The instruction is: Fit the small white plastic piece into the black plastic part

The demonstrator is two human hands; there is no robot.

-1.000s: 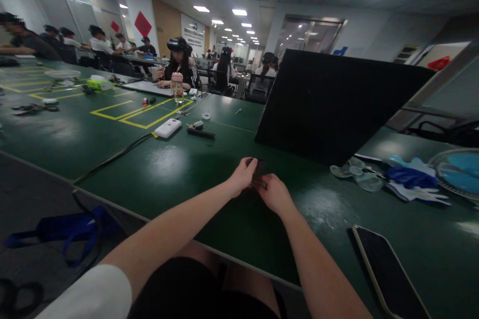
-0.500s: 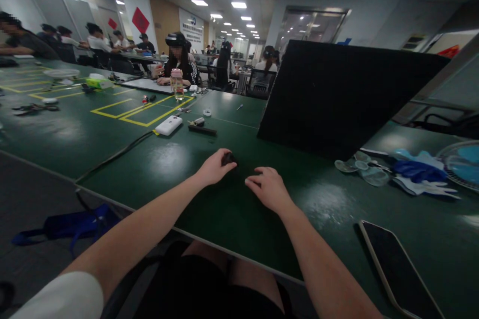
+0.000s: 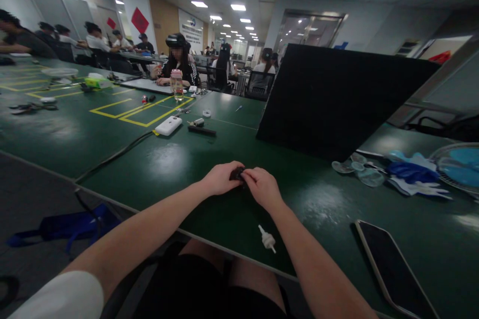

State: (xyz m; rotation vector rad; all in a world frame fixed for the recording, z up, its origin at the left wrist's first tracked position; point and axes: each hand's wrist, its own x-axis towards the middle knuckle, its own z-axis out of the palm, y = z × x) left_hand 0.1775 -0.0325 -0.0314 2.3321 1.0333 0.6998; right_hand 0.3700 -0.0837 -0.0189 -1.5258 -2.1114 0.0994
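In front of me, over the green table (image 3: 175, 209), my left hand (image 3: 221, 178) is closed around a small black object (image 3: 237, 173) whose kind I cannot make out. My right hand (image 3: 263, 188) meets it from the right, thumb and fingers pinched at the object's near right side. Much of the object is hidden by my fingers. A small white piece with a thick middle and thin pointed ends (image 3: 268, 240) lies on the table beside my right forearm, near the front edge.
A large black panel (image 3: 337, 99) leans ahead on the right. A phone (image 3: 392, 264), gloves (image 3: 415, 174) and clear plastic pieces (image 3: 368, 173) lie at right. Ahead left are a white box (image 3: 169, 125) with a cable, a black bar (image 3: 202, 130) and a bottle (image 3: 177, 84). A co-worker (image 3: 179, 62) sits across.
My right hand has moved left and up to the black object and closed on it. My left hand has shifted slightly right and nearer. The white piece now shows on the table.
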